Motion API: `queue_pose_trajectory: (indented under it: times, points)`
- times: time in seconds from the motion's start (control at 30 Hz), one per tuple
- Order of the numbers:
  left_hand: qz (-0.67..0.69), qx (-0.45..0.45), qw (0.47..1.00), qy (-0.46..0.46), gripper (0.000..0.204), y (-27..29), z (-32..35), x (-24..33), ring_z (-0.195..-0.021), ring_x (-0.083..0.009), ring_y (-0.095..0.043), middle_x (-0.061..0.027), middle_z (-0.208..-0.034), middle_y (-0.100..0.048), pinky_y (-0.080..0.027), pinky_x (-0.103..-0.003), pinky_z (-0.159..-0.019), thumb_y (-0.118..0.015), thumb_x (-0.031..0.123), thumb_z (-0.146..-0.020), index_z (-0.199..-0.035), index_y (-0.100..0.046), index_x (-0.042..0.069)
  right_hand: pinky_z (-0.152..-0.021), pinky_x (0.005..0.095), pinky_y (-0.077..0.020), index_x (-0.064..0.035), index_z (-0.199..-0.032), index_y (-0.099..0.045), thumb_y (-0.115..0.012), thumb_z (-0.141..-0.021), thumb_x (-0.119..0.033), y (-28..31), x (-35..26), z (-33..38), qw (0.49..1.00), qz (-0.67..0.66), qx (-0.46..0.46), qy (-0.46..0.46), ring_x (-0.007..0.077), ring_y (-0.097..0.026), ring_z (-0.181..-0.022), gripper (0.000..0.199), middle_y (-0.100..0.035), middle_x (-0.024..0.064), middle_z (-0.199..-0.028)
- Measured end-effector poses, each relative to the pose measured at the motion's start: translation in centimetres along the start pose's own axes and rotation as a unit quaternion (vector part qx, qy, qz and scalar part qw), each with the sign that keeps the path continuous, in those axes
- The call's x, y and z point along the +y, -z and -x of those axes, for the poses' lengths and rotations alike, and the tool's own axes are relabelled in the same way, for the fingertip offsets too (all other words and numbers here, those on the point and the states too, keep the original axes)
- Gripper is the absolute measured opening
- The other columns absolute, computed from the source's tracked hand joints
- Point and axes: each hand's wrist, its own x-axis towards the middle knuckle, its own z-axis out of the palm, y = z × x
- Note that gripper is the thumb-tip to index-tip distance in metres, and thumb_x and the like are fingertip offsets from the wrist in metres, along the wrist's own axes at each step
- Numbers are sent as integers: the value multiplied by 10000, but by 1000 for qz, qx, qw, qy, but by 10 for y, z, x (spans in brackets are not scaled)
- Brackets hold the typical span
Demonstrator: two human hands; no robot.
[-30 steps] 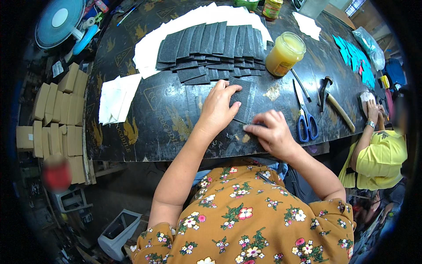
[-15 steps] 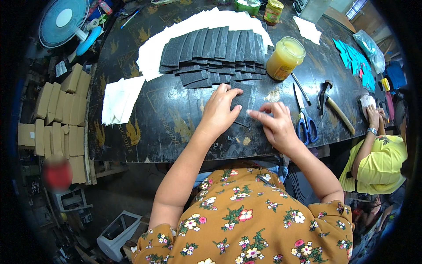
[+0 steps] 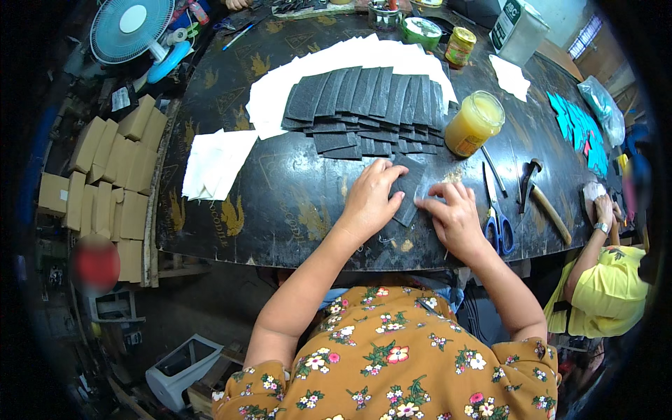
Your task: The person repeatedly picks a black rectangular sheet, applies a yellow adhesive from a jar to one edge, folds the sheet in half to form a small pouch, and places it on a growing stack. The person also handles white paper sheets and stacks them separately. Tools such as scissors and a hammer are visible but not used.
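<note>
A thin dark grey rectangular piece (image 3: 411,183) lies at an angle on the black table between my hands. My left hand (image 3: 374,197) grips its left edge, thumb and fingertips on it. Curled in a pinch, the fingers of my right hand (image 3: 456,215) meet at the piece's right edge; what they hold is too small to make out. Just beyond, overlapping rows of similar dark grey pieces (image 3: 360,98) rest partly on fanned white sheets (image 3: 269,105). A jar of yellowish paste (image 3: 470,129) stands open beyond my right hand.
Blue-handled scissors (image 3: 498,227), a dark rod (image 3: 494,171) and a wooden-handled hammer (image 3: 551,213) lie to the right. A white sheet stack (image 3: 217,164) sits left. Teal cut pieces (image 3: 577,133) are far right, near a co-worker in yellow (image 3: 605,287). Brown boxes (image 3: 119,168) are stacked beyond the table's left edge.
The view has shifted, so the table sits lower and further right. The dark piece between my hands now shows more of its face, and my right fingers have closed in at its edge.
</note>
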Motion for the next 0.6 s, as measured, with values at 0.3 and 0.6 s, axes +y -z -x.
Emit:
queue_pose_trajectory:
  times: [0.3, 0.6]
  points:
    - [115, 241, 963, -27, 352, 69, -75, -27, -1158, -268, -696, -118, -1207, -722, -528, -371, -1048, -748, 10, -888, -1238, -759, 41, -994, 457, -507, -49, -1353, -702, -670, -881, 84, 10, 0, 34, 969, -162, 105, -151, 384, -642, -1115, 492, -671, 180, -1172]
    - [-252, 191, 948, -32, 572, 54, -161, -27, -1314, -424, -625, -233, -1387, -653, -488, -484, -1142, -842, 123, -852, -1400, -686, 73, -857, 360, -552, -35, -1371, -636, -766, -906, 22, 41, 70, 31, 949, -110, 197, -219, 221, -702, -982, 486, -710, 108, -1123]
